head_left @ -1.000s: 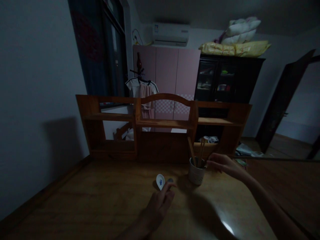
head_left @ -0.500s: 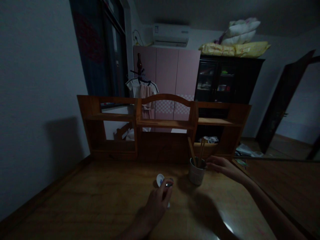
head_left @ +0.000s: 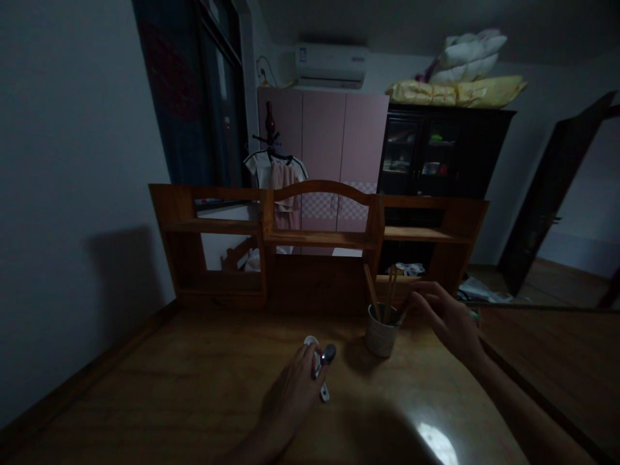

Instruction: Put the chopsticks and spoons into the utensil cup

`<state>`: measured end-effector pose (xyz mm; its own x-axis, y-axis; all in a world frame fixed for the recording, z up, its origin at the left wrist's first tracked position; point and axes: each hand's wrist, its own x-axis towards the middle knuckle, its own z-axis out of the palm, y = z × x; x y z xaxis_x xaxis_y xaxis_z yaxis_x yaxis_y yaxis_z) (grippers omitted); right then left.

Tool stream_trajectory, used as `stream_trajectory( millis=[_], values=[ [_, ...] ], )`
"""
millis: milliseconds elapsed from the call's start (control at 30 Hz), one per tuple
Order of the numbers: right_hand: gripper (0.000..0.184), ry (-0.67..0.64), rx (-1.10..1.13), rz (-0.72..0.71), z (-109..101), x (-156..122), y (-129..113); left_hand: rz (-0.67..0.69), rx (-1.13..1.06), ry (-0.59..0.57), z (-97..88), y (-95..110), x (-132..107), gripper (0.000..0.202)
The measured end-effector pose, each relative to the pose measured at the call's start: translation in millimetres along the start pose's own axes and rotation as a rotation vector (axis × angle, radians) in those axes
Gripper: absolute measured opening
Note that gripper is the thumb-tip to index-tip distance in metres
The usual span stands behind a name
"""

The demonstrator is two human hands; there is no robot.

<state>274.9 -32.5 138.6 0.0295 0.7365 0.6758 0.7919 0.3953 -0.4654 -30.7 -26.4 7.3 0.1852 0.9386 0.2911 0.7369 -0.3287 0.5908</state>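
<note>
My left hand [head_left: 293, 387] is low over the desk, its fingers closed around a metal spoon [head_left: 329, 353] whose dark, shiny bowl sticks out past the fingertips. Beneath that hand lies a white ceramic spoon [head_left: 324, 392]; its handle end and part of its bowl show, the middle is covered. A pale cup [head_left: 380, 336] stands to the right with wooden chopsticks [head_left: 372, 290] leaning in it. At the cup's right rim, my right hand [head_left: 450, 326] has thumb and forefinger pinched by a thin dark object, too dim to name.
A wooden shelf unit [head_left: 320, 239] runs along the back of the wooden desk [head_left: 194, 387]. The wall [head_left: 72, 194] borders the desk at left. Behind stand a clothes rack [head_left: 270, 123], a pink wardrobe [head_left: 322, 135] and a dark cabinet [head_left: 450, 148].
My right hand has risen slightly at the cup's rim. My left hand has shifted a little left and forward over the ceramic spoon, and more of both spoons shows.
</note>
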Motion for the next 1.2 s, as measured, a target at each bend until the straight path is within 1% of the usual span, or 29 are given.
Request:
stream_trajectory(
  millis=[33, 67, 100, 167, 233, 267, 300, 367, 433, 533, 600, 767, 967, 1200],
  values=[
    [0.029, 0.051, -0.031, -0.037, 2, -5, -8, 0.017, 0.002, 0.002, -0.2, -1, -1, 0.012],
    [0.027, 0.076, -0.046, -0.084, 5, -10, -16, 0.027, 0.002, 0.0, -0.2, -2, -1, 0.012],
    [0.024, 0.088, -0.057, -0.144, 10, -16, -23, 0.029, 0.001, -0.007, 0.2, -3, -1, 0.012],
    [0.021, 0.064, -0.082, -0.316, 25, -26, -36, 0.021, 0.002, -0.031, 1.7, -6, -2, 0.014],
    [0.021, -0.001, -0.112, -0.51, 45, -36, -43, 0.001, 0.019, -0.059, 3.2, -9, -1, 0.013],
    [0.022, -0.044, -0.126, -0.585, 57, -42, -44, -0.013, 0.032, -0.075, 3.6, -9, -1, 0.012],
    [0.022, -0.102, -0.139, -0.635, 70, -47, -43, -0.029, 0.048, -0.092, 3.6, -8, -1, 0.01],
    [0.022, -0.203, -0.137, -0.658, 96, -58, -37, -0.065, 0.076, -0.118, 2.3, -7, -1, 0.011],
    [0.024, -0.277, -0.105, -0.605, 118, -69, -29, -0.091, 0.105, -0.137, 0.3, -4, -1, 0.014],
    [0.027, -0.372, -0.012, -0.386, 137, -81, -18, -0.081, 0.121, -0.155, -0.8, -5, -1, 0.016],
    [0.028, -0.403, 0.044, -0.28, 140, -85, -15, -0.069, 0.111, -0.154, 1.2, -8, -2, 0.018],
    [0.032, -0.423, 0.175, -0.132, 137, -85, -16, -0.007, 0.025, -0.122, 8.6, -15, -4, 0.02],
    [0.035, -0.455, 0.225, -0.093, 139, -87, -17, -0.015, -0.02, -0.114, 5.3, -11, -3, 0.013],
    [0.037, -0.473, 0.216, -0.078, 136, -87, -21, -0.036, 0.029, -0.123, 4.0, -9, -2, 0.015]
  ],
)
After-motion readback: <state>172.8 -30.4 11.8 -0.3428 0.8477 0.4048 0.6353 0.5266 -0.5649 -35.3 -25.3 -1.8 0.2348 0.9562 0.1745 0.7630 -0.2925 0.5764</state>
